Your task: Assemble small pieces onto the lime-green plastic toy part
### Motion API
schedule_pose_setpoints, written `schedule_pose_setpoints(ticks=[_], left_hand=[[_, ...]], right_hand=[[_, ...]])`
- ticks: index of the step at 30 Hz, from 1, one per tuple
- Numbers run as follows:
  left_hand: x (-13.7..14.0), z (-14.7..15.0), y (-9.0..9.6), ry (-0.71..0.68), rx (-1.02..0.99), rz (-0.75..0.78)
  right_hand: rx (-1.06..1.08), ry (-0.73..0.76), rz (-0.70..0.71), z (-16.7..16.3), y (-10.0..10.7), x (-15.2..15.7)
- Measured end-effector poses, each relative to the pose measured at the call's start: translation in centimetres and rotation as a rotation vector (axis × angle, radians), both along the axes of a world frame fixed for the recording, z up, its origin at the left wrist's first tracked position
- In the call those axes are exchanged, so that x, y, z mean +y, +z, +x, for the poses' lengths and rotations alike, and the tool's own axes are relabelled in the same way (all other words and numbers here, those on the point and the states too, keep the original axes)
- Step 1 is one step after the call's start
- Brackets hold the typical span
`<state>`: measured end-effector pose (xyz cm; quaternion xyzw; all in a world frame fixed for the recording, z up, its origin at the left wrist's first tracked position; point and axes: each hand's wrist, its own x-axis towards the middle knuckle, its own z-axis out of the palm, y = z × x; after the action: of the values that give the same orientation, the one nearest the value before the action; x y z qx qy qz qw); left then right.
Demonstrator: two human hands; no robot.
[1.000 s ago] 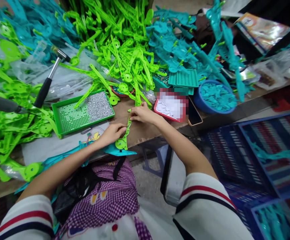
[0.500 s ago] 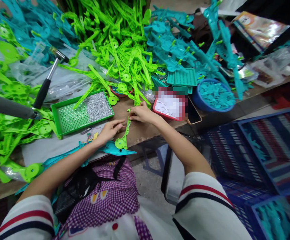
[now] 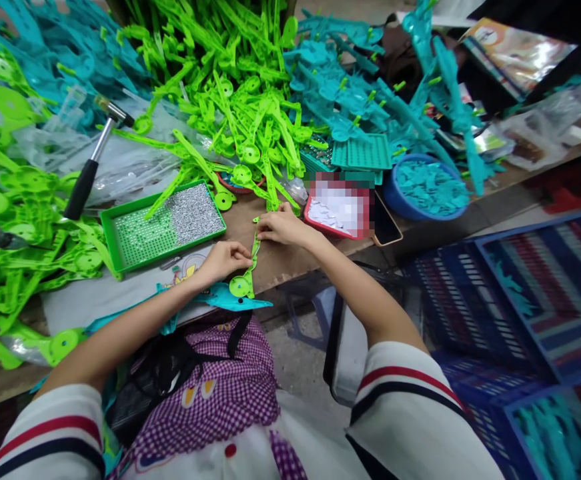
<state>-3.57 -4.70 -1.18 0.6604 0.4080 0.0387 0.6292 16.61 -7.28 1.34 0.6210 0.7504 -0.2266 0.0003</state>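
Our left hand (image 3: pixel 224 260) curled inward.
Right hand (image 3: pixel 284 227) pinches green part (image 3: pixel 239 287) toward 12 o'clock; left's grip unclear; 2-handed handling likely wants steadiness.

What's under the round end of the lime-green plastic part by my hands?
A pointed teal plastic piece shows past the near side of the round end of the lime-green plastic part; whatever lies directly beneath is covered.
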Motion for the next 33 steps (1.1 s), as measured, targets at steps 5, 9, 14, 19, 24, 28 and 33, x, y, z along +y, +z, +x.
schedule_pose_setpoints(ticks=[5, 9, 14, 19, 24, 28, 33], left_hand=[[0.0, 0.3, 0.5, -0.130, 0.134, 0.204], [0.0, 0.6, 0.9, -0.190, 0.223, 0.288], [-0.5, 0.9, 1.2, -0.207, 0.329, 0.368], [-0.6, 1.0, 1.1, -0.210, 0.348, 0.398], [0.1, 1.5, 0.8, -0.228, 0.349, 0.318], [0.1, 1.8, 0.7, -0.184, 0.320, 0.253], [-0.2, 1.7, 0.6, -0.158, 0.295, 0.258]], right_hand=[[-0.002, 0.007, 0.003, 0.1, -0.2, 0.1], [0.002, 0.014, 0.017, 0.2, -0.5, 0.1], [0.001, 0.024, 0.044, 0.3, -0.8, 0.1], [-0.002, 0.030, 0.049, 0.3, -0.7, 0.1], [-0.020, 0.028, 0.018, 0.1, -0.3, 0.0], [-0.030, 0.037, 0.025, 0.0, -0.2, 0.3], [-0.004, 0.021, 0.107, -0.1, -0.5, -0.6]])
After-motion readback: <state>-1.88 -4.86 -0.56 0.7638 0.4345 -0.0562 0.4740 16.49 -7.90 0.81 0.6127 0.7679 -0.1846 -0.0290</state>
